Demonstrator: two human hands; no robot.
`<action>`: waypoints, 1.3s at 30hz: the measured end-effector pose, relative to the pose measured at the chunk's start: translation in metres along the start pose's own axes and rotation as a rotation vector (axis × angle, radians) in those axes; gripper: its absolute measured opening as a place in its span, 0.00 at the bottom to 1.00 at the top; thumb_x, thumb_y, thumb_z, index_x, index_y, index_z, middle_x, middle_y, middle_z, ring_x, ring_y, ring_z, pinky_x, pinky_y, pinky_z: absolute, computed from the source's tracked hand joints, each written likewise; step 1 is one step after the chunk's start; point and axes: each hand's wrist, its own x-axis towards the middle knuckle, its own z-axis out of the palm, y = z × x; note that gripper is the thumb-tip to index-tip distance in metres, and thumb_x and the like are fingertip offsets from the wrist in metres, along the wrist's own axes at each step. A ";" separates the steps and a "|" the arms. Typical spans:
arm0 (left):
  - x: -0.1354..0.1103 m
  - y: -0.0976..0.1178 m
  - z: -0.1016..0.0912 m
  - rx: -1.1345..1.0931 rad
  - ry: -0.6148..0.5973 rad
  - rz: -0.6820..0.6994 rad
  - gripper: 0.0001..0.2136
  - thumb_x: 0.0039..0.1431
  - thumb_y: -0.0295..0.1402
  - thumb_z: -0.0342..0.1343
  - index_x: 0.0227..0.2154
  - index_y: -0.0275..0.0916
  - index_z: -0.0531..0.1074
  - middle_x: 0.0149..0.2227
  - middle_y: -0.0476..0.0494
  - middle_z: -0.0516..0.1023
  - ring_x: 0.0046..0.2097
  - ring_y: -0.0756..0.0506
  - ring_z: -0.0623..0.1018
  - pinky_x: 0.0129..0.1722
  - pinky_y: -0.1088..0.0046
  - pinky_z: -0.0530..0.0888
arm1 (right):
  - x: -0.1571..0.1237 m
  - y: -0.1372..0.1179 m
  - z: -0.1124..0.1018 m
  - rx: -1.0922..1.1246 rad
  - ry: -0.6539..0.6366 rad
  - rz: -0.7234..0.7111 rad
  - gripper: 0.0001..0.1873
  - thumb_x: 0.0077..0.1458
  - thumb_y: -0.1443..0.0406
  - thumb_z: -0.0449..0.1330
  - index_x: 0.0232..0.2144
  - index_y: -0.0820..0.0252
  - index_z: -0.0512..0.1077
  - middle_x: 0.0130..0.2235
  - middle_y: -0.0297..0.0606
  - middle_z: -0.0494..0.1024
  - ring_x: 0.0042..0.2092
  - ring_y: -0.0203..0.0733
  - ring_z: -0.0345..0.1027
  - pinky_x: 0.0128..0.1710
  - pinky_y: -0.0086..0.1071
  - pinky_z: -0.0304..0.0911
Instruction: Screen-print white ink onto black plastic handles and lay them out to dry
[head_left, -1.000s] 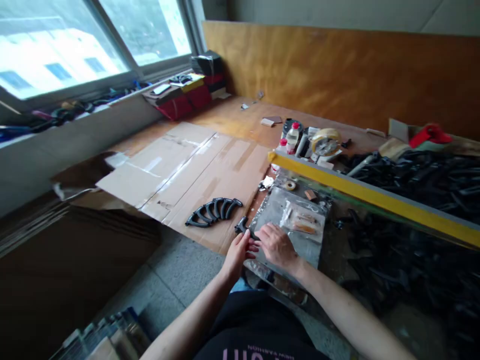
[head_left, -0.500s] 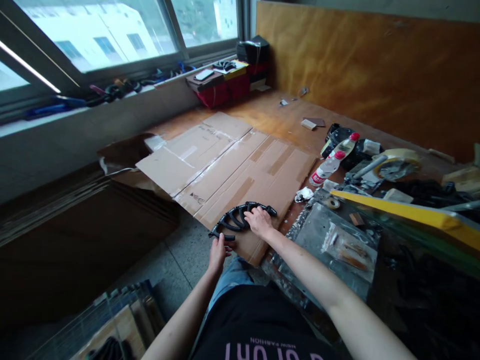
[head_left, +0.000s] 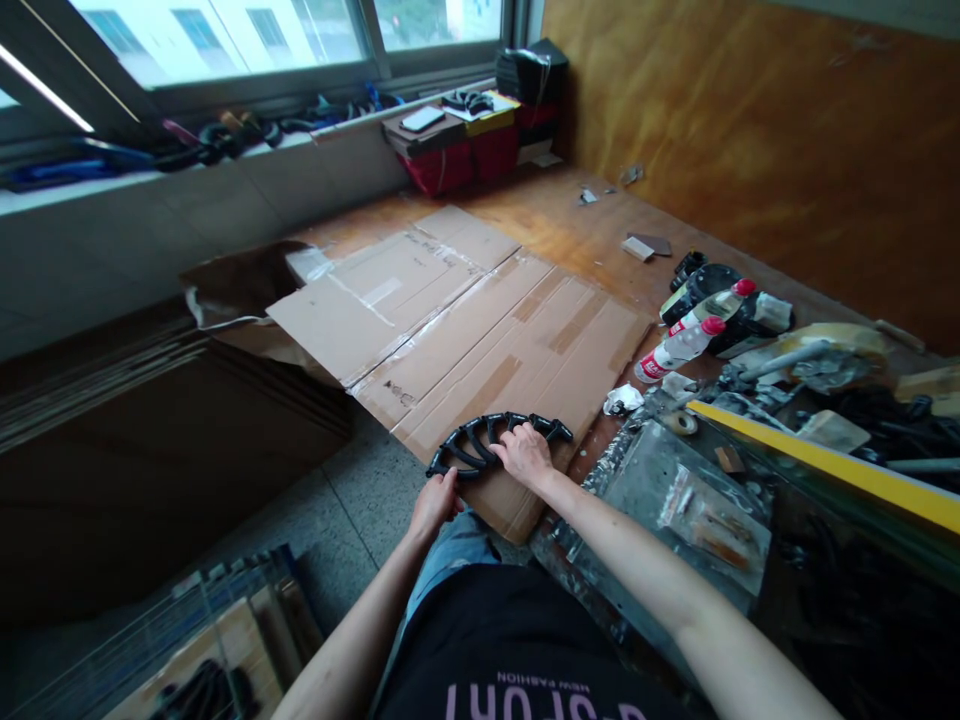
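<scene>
A fanned row of several curved black plastic handles (head_left: 487,442) lies on the near edge of a flattened cardboard sheet (head_left: 465,320). My right hand (head_left: 526,455) rests on top of the row, fingers bent down onto the handles. My left hand (head_left: 436,497) touches the left end of the row at the cardboard's edge, fingers curled against the end handle.
A grey metal plate (head_left: 660,490) with small bagged parts lies to the right, beside a yellow bar (head_left: 825,462). Two red-capped bottles (head_left: 686,338), a tape roll and black parts crowd the right side. A dark cardboard stack (head_left: 150,450) stands at left; boxes (head_left: 457,150) sit under the window.
Both hands left the metal plate and moved left to the row of black handles. They now press on it. The view has swung left and down.
</scene>
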 end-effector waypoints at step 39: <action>0.202 0.295 0.017 0.947 0.313 0.953 0.23 0.52 0.48 0.58 0.49 0.42 0.74 0.55 0.35 0.72 0.56 0.31 0.68 0.55 0.52 0.63 | 0.137 0.030 -0.032 0.777 0.396 0.330 0.23 0.58 0.70 0.55 0.56 0.59 0.69 0.58 0.47 0.71 0.55 0.46 0.70 0.57 0.43 0.65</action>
